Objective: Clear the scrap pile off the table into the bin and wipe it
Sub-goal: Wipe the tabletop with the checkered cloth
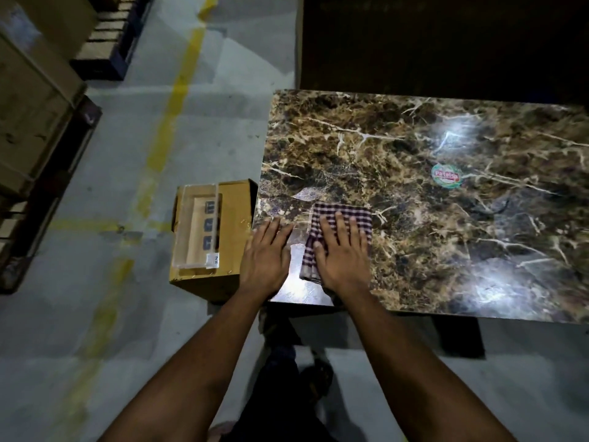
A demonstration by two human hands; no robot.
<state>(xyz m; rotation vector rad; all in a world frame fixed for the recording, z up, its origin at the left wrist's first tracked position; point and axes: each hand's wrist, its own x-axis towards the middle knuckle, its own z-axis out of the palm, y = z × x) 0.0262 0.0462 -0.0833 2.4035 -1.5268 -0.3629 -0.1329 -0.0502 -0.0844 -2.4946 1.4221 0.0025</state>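
Note:
A checked purple-and-white cloth (357, 215) lies folded on the brown marble-patterned table (414, 237) near its front left corner. My right hand (342, 253) presses flat on the cloth with straight, spread fingers. My left hand (266, 256) rests flat on the bare tabletop at the table's left edge, just left of the cloth, holding nothing. A cardboard box (236, 218) serving as the bin stands on the floor against the table's left side; inside it lie a clear plastic tray (197, 231) and a card with dark pieces. A small translucent scrap (307, 194) lies on the table just beyond the cloth.
A round green-and-red sticker (447, 175) sits on the tabletop toward the right. Stacked cardboard boxes on dark pallets (47, 129) stand along the left. A yellow line (165, 129) runs across the grey floor. A dark surface rises behind the table's far edge.

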